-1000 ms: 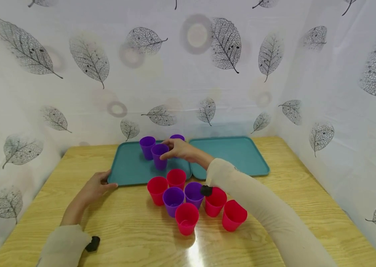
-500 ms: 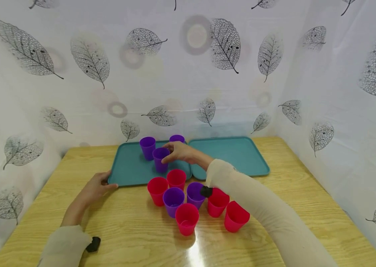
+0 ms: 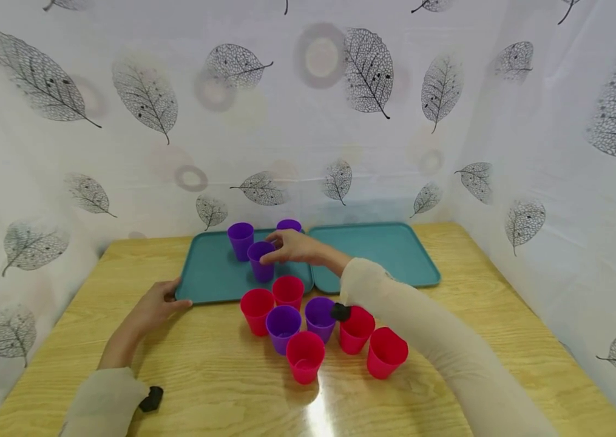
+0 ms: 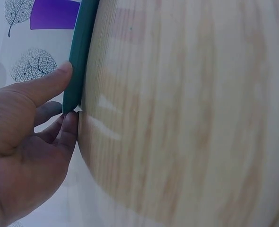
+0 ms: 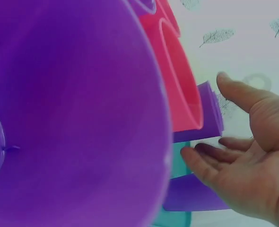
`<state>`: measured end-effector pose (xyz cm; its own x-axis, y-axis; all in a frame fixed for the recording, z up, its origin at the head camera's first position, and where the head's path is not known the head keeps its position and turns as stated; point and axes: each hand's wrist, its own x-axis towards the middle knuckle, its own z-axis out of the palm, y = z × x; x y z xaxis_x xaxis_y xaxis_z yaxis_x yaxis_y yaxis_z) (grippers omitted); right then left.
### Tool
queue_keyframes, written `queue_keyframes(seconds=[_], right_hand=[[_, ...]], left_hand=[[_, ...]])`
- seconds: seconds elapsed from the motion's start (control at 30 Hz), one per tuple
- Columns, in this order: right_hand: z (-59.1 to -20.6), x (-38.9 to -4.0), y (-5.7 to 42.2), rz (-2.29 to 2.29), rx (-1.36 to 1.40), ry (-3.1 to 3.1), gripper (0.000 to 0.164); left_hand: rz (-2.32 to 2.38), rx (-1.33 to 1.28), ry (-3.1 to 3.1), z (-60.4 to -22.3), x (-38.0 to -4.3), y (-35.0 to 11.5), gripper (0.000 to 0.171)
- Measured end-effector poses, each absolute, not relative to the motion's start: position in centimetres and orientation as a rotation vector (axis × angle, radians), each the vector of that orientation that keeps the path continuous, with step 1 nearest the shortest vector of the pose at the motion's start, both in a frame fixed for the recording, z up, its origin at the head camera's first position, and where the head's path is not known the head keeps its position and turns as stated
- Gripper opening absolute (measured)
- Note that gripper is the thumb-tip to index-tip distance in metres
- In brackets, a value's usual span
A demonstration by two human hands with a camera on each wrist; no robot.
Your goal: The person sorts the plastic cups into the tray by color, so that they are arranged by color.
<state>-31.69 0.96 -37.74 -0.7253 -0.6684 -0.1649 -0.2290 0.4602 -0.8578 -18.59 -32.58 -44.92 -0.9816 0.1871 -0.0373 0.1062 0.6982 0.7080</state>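
In the head view, my right hand (image 3: 292, 246) is at a purple cup (image 3: 260, 268) that stands upright on the left teal tray (image 3: 206, 276). My thumb is by its near right side, the other fingers partly hidden behind it. The right wrist view shows this right hand (image 5: 255, 151) with thumb and fingers spread apart, a purple cup (image 5: 211, 111) between them. My left hand (image 3: 161, 301) grips the same tray's near left corner. From the left wrist, its thumb presses the tray edge (image 4: 78, 61) and the fingertips meet the corner.
Two more purple cups (image 3: 240, 241) stand at the tray's back. A second teal tray (image 3: 381, 252) adjoins on the right. Several red cups (image 3: 305, 358) and two purple cups (image 3: 283, 328) stand on the wooden table (image 3: 215, 370), some under my right forearm. Leaf-print cloth surrounds the table.
The purple cup at my right hand has come down slightly onto the tray. A purple cup and two red cups near my right wrist have shifted slightly right. The left hand has stayed put.
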Motion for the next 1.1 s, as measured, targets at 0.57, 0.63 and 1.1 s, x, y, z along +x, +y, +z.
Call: queue_keyframes(seconds=[0.57,0.63,1.1], right_hand=[[-33.7,-29.6,7.9,-1.262,-0.823,2.103,0.056],[-33.7,-29.3,9.1,-1.293,-0.831,2.08,0.055],[-35.3,-25.9,15.2,-1.379,-0.892,2.028,0.055]], left_hand=[[1.163,0.255,2.783,-44.7,-18.5,-32.6,0.074],[1.161,0.246,2.778,-44.7,-18.5,-32.6,0.075],[1.135,0.228,2.782,-44.6,-18.6,-32.5,0.074]])
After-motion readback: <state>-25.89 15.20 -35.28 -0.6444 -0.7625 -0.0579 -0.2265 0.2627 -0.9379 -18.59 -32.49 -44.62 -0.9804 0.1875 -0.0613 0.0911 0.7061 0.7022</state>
